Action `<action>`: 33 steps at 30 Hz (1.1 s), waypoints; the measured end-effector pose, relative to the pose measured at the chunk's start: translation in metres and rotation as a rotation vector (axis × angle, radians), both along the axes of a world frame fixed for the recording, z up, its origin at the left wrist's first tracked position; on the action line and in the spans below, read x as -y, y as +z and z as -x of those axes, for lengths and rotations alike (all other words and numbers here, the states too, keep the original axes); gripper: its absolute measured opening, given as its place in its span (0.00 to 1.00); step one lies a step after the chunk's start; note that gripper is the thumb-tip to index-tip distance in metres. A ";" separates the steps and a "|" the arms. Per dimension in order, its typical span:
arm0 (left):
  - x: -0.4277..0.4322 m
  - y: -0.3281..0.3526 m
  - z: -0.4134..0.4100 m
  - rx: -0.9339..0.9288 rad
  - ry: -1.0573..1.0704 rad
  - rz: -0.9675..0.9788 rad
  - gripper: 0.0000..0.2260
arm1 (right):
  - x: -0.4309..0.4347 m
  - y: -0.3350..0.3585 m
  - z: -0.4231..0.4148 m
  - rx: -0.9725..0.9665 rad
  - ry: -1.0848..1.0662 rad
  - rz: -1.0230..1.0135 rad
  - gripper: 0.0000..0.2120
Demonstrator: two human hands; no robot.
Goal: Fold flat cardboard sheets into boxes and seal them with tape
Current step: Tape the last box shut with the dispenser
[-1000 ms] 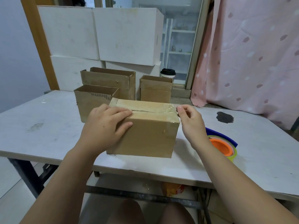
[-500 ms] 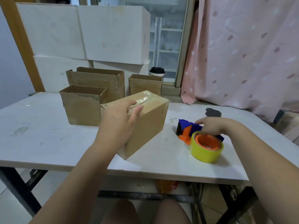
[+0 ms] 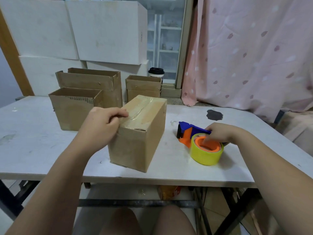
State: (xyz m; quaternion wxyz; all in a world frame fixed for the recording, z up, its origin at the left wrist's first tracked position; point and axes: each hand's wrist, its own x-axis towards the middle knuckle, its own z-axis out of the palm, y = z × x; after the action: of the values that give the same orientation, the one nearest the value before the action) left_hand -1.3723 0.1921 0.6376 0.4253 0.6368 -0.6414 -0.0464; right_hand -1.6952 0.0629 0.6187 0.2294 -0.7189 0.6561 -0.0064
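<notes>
A closed cardboard box (image 3: 144,133) with clear tape along its top seam stands on the white table (image 3: 33,141), turned at an angle. My left hand (image 3: 101,128) grips its near left top edge, fingers curled over the taped top. To the right lies a tape dispenser (image 3: 201,146) with a blue and orange frame and a yellow roll. My right hand (image 3: 218,133) holds it, fingers curled into the orange core.
Three open cardboard boxes stand behind: one at the left (image 3: 72,107), a larger one (image 3: 91,82) behind it, a small one (image 3: 144,87) at the back. A lidded cup (image 3: 156,73) stands by the small box. A dark stain (image 3: 214,114) marks the table. A pink curtain (image 3: 254,56) hangs at the right.
My left hand turned the taped box from broadside to angled and set it flat. My right hand left the box's right end, reached to the tape dispenser and curled into its core.
</notes>
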 end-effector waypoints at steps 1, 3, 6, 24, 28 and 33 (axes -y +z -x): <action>-0.002 0.001 0.003 0.032 -0.048 -0.028 0.13 | 0.000 0.001 0.000 0.016 -0.014 -0.012 0.05; -0.006 0.001 0.009 0.226 -0.004 -0.135 0.15 | 0.000 0.002 -0.001 0.042 -0.044 -0.031 0.05; -0.010 -0.002 0.030 0.616 0.225 0.116 0.24 | -0.001 0.004 -0.004 0.077 -0.090 -0.022 0.02; 0.039 -0.062 0.162 -1.737 -0.194 -0.790 0.32 | -0.009 0.014 -0.002 0.061 -0.140 0.117 0.07; 0.049 -0.055 0.165 -1.778 -0.191 -0.803 0.33 | -0.017 0.012 0.001 -0.061 -0.115 0.316 0.06; 0.056 -0.056 0.172 -1.743 -0.197 -0.783 0.18 | -0.032 -0.005 0.006 0.015 -0.094 0.568 0.08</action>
State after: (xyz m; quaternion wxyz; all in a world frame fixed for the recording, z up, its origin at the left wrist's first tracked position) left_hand -1.5445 0.1359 0.5812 0.5041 0.4187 -0.0897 -0.7501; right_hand -1.7015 0.0948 0.6136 0.0232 -0.7232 0.6589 -0.2057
